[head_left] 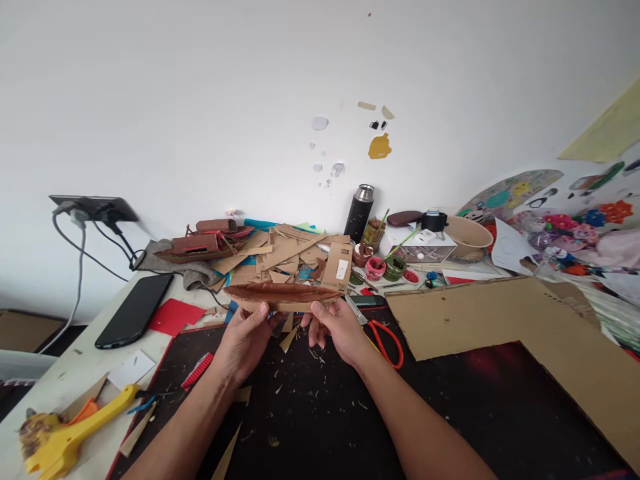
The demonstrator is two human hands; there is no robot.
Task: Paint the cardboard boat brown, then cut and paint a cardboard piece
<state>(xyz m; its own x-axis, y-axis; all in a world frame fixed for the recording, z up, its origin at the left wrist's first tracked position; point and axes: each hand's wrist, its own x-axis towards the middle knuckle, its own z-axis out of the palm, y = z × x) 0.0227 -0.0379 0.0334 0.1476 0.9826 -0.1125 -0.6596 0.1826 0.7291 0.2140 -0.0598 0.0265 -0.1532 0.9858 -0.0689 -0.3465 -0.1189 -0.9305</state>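
Between both hands I hold up a cardboard boat hull, long and narrow with pointed ends, brown-painted inside and bare tan along its near side. My left hand grips its left part, thumb on the near side and fingers underneath. At the right part, my right hand pinches it with the thumb in front, its lower fingers curled below. Red-handled scissors lie just right of my right hand. Beyond the hull is a pile of cardboard scraps. Small brown model boats stand at the back left.
A black mat with loose shreds covers the table. At left are a phone and a yellow glue gun. Paint pots and a black flask stand at the back. A large cardboard sheet lies right.
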